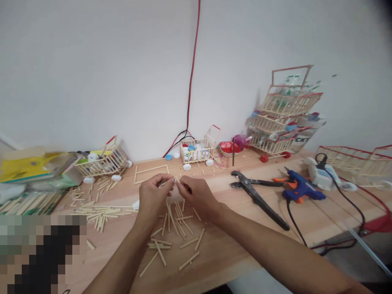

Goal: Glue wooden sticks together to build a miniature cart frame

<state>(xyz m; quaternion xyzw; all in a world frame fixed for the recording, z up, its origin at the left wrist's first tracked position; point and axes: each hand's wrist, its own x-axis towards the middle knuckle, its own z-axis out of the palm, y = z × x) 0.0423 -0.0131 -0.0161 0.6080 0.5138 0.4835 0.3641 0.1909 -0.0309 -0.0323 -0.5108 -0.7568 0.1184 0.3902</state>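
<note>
Plain whitish wall (137,73) before me, red-and-black wire (192,69) running down it, pale wooden bench (214,257) against it, soft light

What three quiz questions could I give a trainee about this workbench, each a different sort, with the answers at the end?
1. True or false: the pliers lie to the right of the right hand.
2. What is the main colour of the glue gun: (a) green, (b) blue, (c) yellow?
3. What lies scattered on the table between the forearms, below the left hand and right hand?

Key: 1. True. 2. b. 3. Short pale sticks.
</note>
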